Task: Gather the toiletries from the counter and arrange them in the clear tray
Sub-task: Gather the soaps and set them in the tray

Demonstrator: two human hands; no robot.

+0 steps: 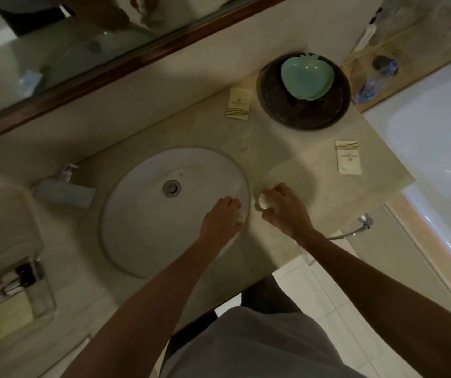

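Observation:
My right hand point(284, 208) is closed around a small round white toiletry item point(263, 201) just right of the sink rim. My left hand point(223, 219) rests at the sink's right edge, fingers curled over a small white item point(240, 217) that is mostly hidden. Two cream toiletry packets lie on the counter: one point(238, 104) near the back wall, another point(347, 157) at the right. A thin clear plastic wrapper point(247, 137) lies between the sink and the far packet. No clear tray can be made out for certain.
A dark round basket point(279, 110) at the back right holds a green apple-shaped dish point(307, 75). The white sink point(150, 214) fills the counter's middle, with a faucet point(66, 190) at its left. A bathtub point(437, 132) lies right; a mirror point(55, 45) runs along the back.

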